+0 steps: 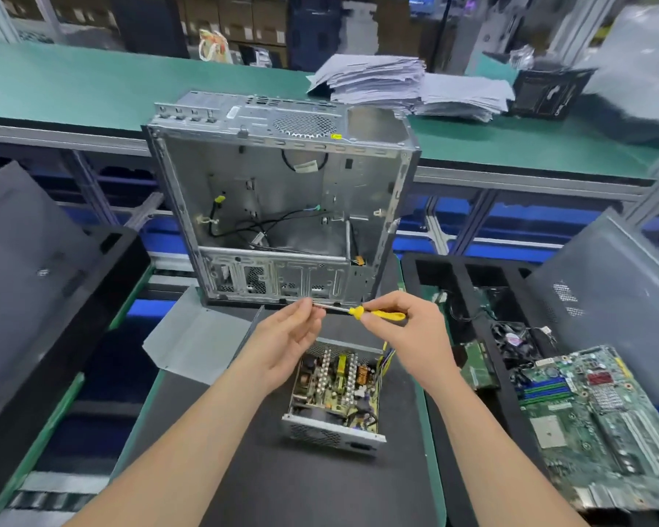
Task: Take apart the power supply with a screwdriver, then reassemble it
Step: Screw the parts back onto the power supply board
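Observation:
The power supply (335, 393) lies open on the black mat, its circuit board, coils and yellow wires exposed inside the grey metal shell. Its folded grey cover (198, 344) rests to the left on the mat. My right hand (404, 329) grips the yellow handle of a screwdriver (373, 313) held level above the supply. My left hand (290, 332) pinches the tip of its metal shaft with the fingertips; whether a screw is there is too small to tell.
An empty silver computer case (282, 199) stands behind my hands. A green motherboard (602, 420) and other parts lie in a black tray (434, 275) at the right. Dark panels (27, 268) lean at the left and at the far right (617, 298). Stacked papers (408, 85) sit on the far green bench.

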Motion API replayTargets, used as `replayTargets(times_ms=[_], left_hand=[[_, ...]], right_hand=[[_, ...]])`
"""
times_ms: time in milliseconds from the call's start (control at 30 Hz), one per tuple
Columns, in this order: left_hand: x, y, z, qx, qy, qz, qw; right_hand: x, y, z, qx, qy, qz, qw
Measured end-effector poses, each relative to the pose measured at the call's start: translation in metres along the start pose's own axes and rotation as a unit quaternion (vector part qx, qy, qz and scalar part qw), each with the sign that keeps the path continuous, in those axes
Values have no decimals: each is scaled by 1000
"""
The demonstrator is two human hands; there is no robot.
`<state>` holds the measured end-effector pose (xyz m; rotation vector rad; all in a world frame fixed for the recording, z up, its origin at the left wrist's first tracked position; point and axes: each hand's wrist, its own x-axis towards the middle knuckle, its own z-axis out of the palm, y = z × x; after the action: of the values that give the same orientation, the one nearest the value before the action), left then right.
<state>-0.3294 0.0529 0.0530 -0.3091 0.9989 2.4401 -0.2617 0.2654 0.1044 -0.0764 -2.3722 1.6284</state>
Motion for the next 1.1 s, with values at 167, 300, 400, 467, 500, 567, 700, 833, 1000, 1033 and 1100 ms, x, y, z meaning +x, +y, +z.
replayTargets(times_ms=[167, 300, 400, 467, 500, 567, 700, 833, 1000, 1033, 1100], left_hand=[[8, 8, -10, 33, -30, -33, 998], [13, 8, -8, 46, -35, -50, 997], [15, 6, -3, 30, -30, -58, 997], [17, 4, 0, 17, -15, -60, 998], [16, 4, 1, 14, -5, -64, 998], [16, 3, 3, -1, 11, -79, 997], [14, 4, 3, -71, 24, -106, 992], [15, 5, -1, -97, 36, -105, 989], [16, 7, -5, -126, 26, -115, 985], [16, 7, -7, -144, 29, -123, 982], [15, 7, -14, -157, 33, -131, 978]], right_hand=[[-3, -8, 3, -89, 1, -21, 996], [-2, -13, 4, -114, 9, -21, 993], [0, -14, 4, -100, 3, -6, 995], [3, -13, 3, -101, -8, -7, 995], [4, -12, 3, -106, -12, -11, 994], [8, -9, 3, -119, -15, -11, 993], [16, -5, 5, -125, -22, -17, 992], [22, -2, 8, -96, -23, -20, 995], [25, 3, 10, -83, -17, -10, 996], [26, 3, 10, -76, -17, -8, 997], [26, 4, 8, -59, -17, -2, 998]])
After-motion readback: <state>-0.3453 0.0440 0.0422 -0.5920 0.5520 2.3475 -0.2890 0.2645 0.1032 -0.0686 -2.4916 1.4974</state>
